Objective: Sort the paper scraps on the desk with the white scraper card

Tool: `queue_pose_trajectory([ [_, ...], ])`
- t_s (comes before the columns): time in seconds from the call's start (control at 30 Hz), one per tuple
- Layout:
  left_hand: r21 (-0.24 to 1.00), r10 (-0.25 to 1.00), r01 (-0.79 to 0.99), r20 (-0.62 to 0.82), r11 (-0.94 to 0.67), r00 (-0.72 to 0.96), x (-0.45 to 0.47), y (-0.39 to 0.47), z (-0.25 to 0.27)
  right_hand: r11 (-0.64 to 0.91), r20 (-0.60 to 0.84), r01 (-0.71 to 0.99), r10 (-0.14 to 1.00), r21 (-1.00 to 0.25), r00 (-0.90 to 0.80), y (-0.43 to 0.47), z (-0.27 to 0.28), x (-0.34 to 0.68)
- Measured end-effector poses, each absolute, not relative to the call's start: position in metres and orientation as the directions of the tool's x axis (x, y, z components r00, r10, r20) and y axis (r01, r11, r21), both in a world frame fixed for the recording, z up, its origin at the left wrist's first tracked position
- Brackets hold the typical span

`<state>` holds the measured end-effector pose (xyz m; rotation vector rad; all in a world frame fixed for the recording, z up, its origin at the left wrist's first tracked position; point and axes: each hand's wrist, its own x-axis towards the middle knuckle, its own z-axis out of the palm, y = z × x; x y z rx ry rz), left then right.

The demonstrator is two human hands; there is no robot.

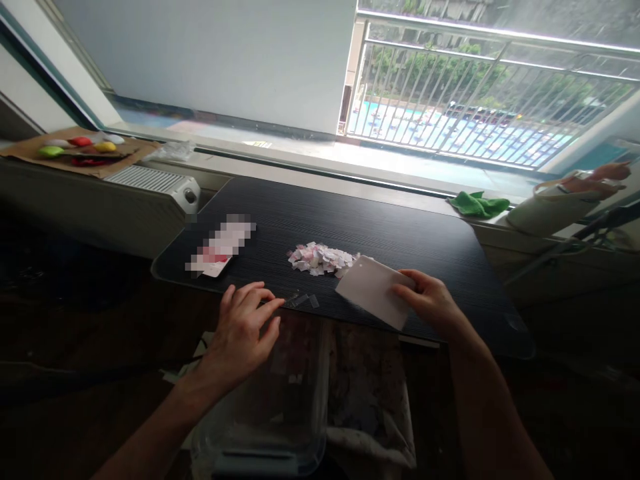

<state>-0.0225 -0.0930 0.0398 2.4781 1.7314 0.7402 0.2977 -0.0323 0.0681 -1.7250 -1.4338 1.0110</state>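
My right hand (429, 301) grips a pale flat card (375, 287) with a small hole in one corner, thumb on its face and fingers behind. The card tilts over the table's near edge. Just beyond its left corner lies a heap of small torn paper scraps (320, 257), white with pinkish patches. My left hand (249, 323) hovers at the near edge with its fingers apart. Its index fingertip is close to several small clear strips (306, 300); I cannot tell whether it touches them.
The dark table (350, 213) has rounded corners. A blurred-out pink and white item (220, 250) lies on its left. Below the near edge stands a clear plastic bin (260, 427). A green cloth (479, 205) and a white pot (537, 212) are on the right sill; a radiator (155, 183) is left.
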Motion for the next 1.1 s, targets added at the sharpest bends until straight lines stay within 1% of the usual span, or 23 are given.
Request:
queue_pose_trajectory([
  [0.1, 0.303, 0.912, 0.887, 0.326, -0.349, 0.248, -0.022, -0.095, 0.040, -0.165, -0.162, 0.478, 0.986, -0.863, 0.049, -0.025, 0.055, 0.275],
  [0.27, 0.328, 0.927, 0.887, 0.298, -0.324, 0.228, -0.023, -0.096, 0.036, -0.142, -0.174, 0.438, 0.984, -0.888, -0.033, -0.023, 0.050, 0.251],
  [0.5, 0.357, 0.935, 0.881, 0.280, -0.311, 0.217, -0.021, -0.096, 0.033, -0.197, -0.250, 0.327, 0.960, -0.924, -0.128, -0.021, 0.046, 0.241],
  [0.57, 0.361, 0.934, 0.879, 0.287, -0.312, 0.213, -0.021, -0.096, 0.034, -0.199, -0.263, 0.332, 0.951, -0.922, -0.161, -0.024, 0.049, 0.237],
  [0.63, 0.367, 0.932, 0.877, 0.299, -0.310, 0.205, -0.023, -0.097, 0.034, -0.166, -0.259, 0.383, 0.944, -0.909, -0.205, -0.031, 0.055, 0.232],
  [0.7, 0.373, 0.932, 0.877, 0.308, -0.302, 0.190, -0.024, -0.097, 0.034, -0.067, -0.210, 0.495, 0.948, -0.866, -0.240, -0.043, 0.061, 0.228],
  [0.77, 0.372, 0.933, 0.881, 0.313, -0.293, 0.178, -0.026, -0.097, 0.035, 0.081, -0.118, 0.615, 0.954, -0.785, -0.276, -0.058, 0.068, 0.225],
  [0.83, 0.368, 0.933, 0.883, 0.312, -0.291, 0.178, -0.028, -0.097, 0.035, 0.220, 0.020, 0.669, 0.956, -0.710, -0.292, -0.072, 0.073, 0.225],
  [0.9, 0.367, 0.935, 0.883, 0.306, -0.291, 0.181, -0.028, -0.096, 0.035, 0.288, 0.188, 0.689, 0.958, -0.665, -0.218, -0.081, 0.077, 0.230],
  [0.97, 0.371, 0.936, 0.882, 0.299, -0.292, 0.184, -0.028, -0.097, 0.035, 0.277, 0.312, 0.722, 0.946, -0.633, -0.090, -0.084, 0.079, 0.238],
  [1.03, 0.374, 0.936, 0.879, 0.300, -0.295, 0.186, -0.026, -0.097, 0.035, 0.212, 0.342, 0.776, 0.940, -0.594, 0.004, -0.084, 0.079, 0.247],
  [1.1, 0.374, 0.932, 0.877, 0.309, -0.301, 0.189, -0.025, -0.097, 0.036, 0.155, 0.335, 0.819, 0.941, -0.552, 0.048, -0.085, 0.078, 0.252],
])
